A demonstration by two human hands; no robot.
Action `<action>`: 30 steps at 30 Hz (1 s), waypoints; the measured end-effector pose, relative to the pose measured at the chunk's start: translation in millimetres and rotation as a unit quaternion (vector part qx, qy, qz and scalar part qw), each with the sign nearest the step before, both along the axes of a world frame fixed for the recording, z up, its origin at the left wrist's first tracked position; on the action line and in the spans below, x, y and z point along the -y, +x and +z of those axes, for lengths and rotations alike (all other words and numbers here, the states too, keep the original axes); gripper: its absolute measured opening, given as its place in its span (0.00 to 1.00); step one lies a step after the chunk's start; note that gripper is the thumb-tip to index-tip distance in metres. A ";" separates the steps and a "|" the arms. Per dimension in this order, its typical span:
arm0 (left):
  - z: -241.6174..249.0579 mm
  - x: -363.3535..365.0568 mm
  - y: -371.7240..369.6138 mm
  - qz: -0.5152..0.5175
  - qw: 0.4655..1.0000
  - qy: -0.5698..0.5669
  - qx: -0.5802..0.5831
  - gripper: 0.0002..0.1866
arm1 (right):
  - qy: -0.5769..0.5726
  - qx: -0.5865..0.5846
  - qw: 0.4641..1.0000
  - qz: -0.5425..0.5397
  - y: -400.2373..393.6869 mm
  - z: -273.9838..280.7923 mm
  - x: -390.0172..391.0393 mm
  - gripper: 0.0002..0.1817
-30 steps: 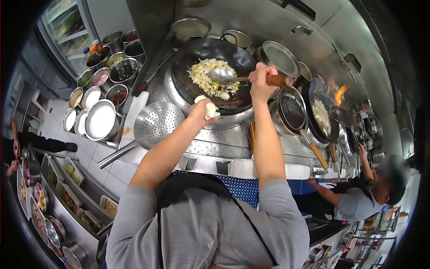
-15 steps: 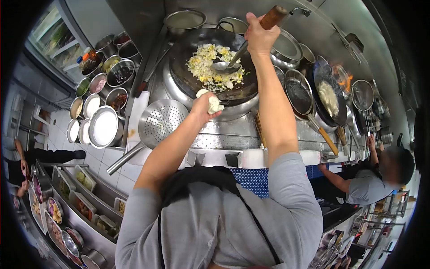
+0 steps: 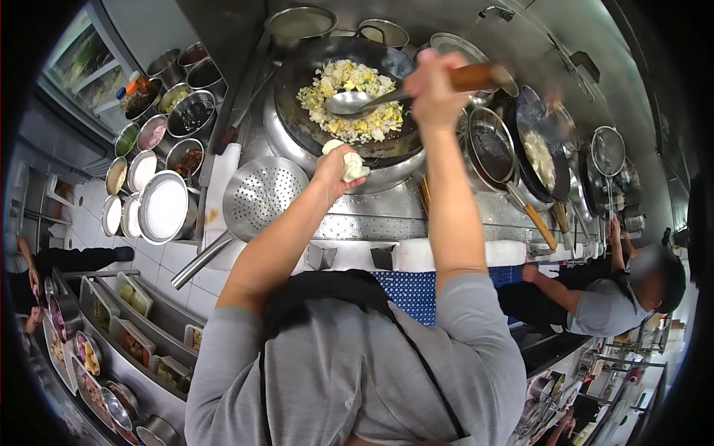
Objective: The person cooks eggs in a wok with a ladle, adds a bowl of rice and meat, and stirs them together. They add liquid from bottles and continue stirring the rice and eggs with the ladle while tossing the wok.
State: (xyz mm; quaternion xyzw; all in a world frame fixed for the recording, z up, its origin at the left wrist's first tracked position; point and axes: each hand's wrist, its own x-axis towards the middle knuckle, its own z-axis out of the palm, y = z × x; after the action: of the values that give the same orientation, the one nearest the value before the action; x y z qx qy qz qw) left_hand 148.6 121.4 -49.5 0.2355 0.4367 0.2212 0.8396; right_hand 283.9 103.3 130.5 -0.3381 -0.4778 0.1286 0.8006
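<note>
Fried rice with bits of egg (image 3: 355,74) lies in a large dark wok (image 3: 294,73) on the range. My right hand (image 3: 437,89), slightly blurred, is closed round the wooden handle of a ladle (image 3: 348,103). The ladle's bowl rests among the rice, tilted, left of the middle. At the wok's near rim, my left hand (image 3: 330,172) grips a folded pale cloth (image 3: 352,166). Whether the cloth is wrapped round a wok handle is hidden. Beside my left forearm lies a large perforated strainer (image 3: 262,195) with a long metal handle.
Metal bowls of ingredients, including a white-filled bowl (image 3: 166,208), crowd the left side. To the right stand a mesh strainer (image 3: 491,145) and another wok (image 3: 537,160) with food. A co-worker (image 3: 613,297) stands at the right, and part of another person shows far left.
The ladle has swung left through the rice, its handle now lower and more level. My left hand stays at the rim with the cloth. The flame at the right wok looks fainter.
</note>
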 end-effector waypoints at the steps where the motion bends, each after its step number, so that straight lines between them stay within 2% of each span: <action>1: -1.0 1.7 -1.0 0.000 1.000 -0.002 -0.005 0.08 | 0.011 -0.004 1.000 -0.013 4.4 -33.7 -12.8 0.18; 2: -0.3 2.0 -1.6 0.000 1.000 0.001 -0.010 0.08 | 0.026 -0.008 0.999 -0.027 13.0 -51.1 -30.7 0.18; 3: 1.4 2.0 -2.3 -0.005 1.000 0.005 -0.008 0.08 | 0.012 -0.017 0.998 -0.052 22.4 -43.8 -38.7 0.17; 4: 1.1 4.8 -3.1 -0.003 1.000 0.002 -0.012 0.08 | -0.014 -0.043 0.996 -0.080 33.4 -26.2 -47.1 0.17; 6: 3.0 2.4 -2.2 0.000 1.000 0.000 -0.016 0.08 | -0.082 -0.014 0.988 -0.133 30.4 30.8 -22.6 0.18; 8: 1.3 -0.2 -3.1 0.003 1.000 -0.009 0.009 0.09 | -0.045 0.005 0.999 -0.028 32.4 54.3 15.3 0.18; 10: 0.0 -1.6 -2.2 0.013 1.000 -0.014 0.021 0.09 | -0.023 0.013 0.999 0.032 25.7 39.9 58.7 0.19; 12: -0.4 2.6 -2.7 0.022 1.000 -0.011 0.013 0.09 | -0.018 -0.019 0.998 -0.060 25.2 -25.4 42.7 0.18; 13: -0.1 1.6 -1.5 0.022 1.000 -0.021 0.002 0.09 | 0.001 -0.034 0.997 -0.072 21.7 -40.5 32.9 0.18; 16: 0.4 1.0 -3.0 0.015 1.000 -0.017 0.004 0.09 | -0.027 -0.035 0.999 -0.030 50.8 -11.3 -5.6 0.20; 18: -1.9 2.0 -3.5 0.008 1.000 -0.006 0.005 0.10 | -0.034 -0.037 0.993 -0.108 51.8 30.9 -2.3 0.20; 19: -2.5 -1.3 -2.2 0.008 1.000 0.000 0.009 0.10 | -0.020 -0.039 0.994 -0.099 52.9 37.1 4.8 0.20; 20: -3.7 -5.8 1.1 0.019 1.000 0.002 0.011 0.11 | 0.015 -0.031 0.995 -0.090 57.3 28.6 9.1 0.19; 22: -11.4 -8.2 7.4 0.037 0.999 -0.007 0.006 0.12 | 0.030 -0.055 0.978 -0.199 63.3 -32.4 -11.7 0.19; 23: -13.0 -7.7 10.0 0.051 0.998 -0.033 -0.002 0.12 | 0.040 -0.104 0.979 -0.170 60.4 -52.3 -21.9 0.18; 24: -14.3 -7.8 9.5 0.035 0.999 -0.017 -0.001 0.12 | 0.015 -0.110 0.983 -0.148 44.7 -43.8 -24.9 0.17; 26: -18.5 1.0 11.8 0.093 0.995 -0.004 0.024 0.11 | -0.054 -0.083 0.992 -0.076 16.7 6.9 -23.3 0.17; 28: 45.7 32.8 -8.4 0.111 0.992 -0.038 0.043 0.10 | -0.134 -0.078 0.987 -0.034 -13.5 88.0 9.3 0.16; 30: 102.1 61.4 -38.9 0.036 0.996 -0.079 0.030 0.10 | -0.114 -0.068 0.991 0.020 -17.2 129.9 39.0 0.14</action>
State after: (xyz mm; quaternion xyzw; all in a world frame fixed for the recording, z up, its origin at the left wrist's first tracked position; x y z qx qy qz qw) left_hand 109.7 60.1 52.6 0.1459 0.4356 0.2232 0.8597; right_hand 266.7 64.3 260.4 -0.4081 -0.4110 0.2205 0.7848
